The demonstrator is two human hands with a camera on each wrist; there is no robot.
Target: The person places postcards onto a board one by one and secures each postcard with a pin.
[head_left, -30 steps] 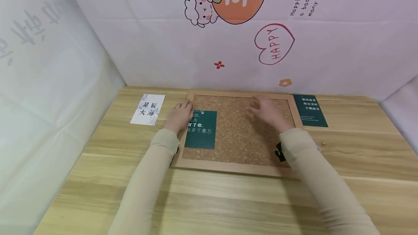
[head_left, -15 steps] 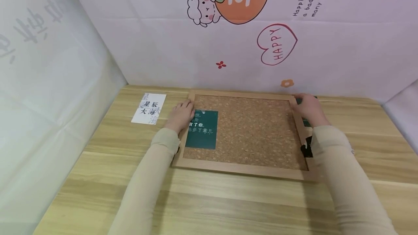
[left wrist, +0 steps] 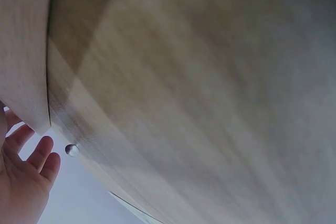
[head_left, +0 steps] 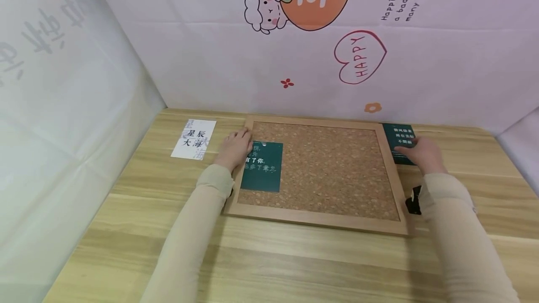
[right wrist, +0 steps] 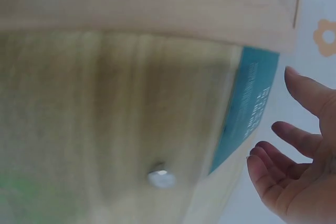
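A wood-framed cork board (head_left: pixel 328 172) lies flat on the table. My left hand (head_left: pixel 235 147) rests at its left edge, and in the left wrist view relaxed fingers (left wrist: pixel 41 153) lie beside the frame's corner. A dark green card with white writing (head_left: pixel 262 172) is on the board's left part, with a small shiny pin at its top. My right hand (head_left: pixel 423 153) hovers over the right side of another green card (head_left: pixel 400 155), which lies just right of the board. In the right wrist view the thumb and fingers are spread apart, holding nothing.
A white card with black characters (head_left: pixel 193 139) lies left of the board. Small silver round-headed pins show on the table in the left wrist view (left wrist: pixel 72 150) and in the right wrist view, where one silver pin (right wrist: pixel 161 177) sits near the green card. A printed cloth (head_left: pixel 252 69) hangs behind.
My right hand has moved right, from above the cork, past the board's upper right corner, to the green card beside it. My left hand has stayed on the left edge.
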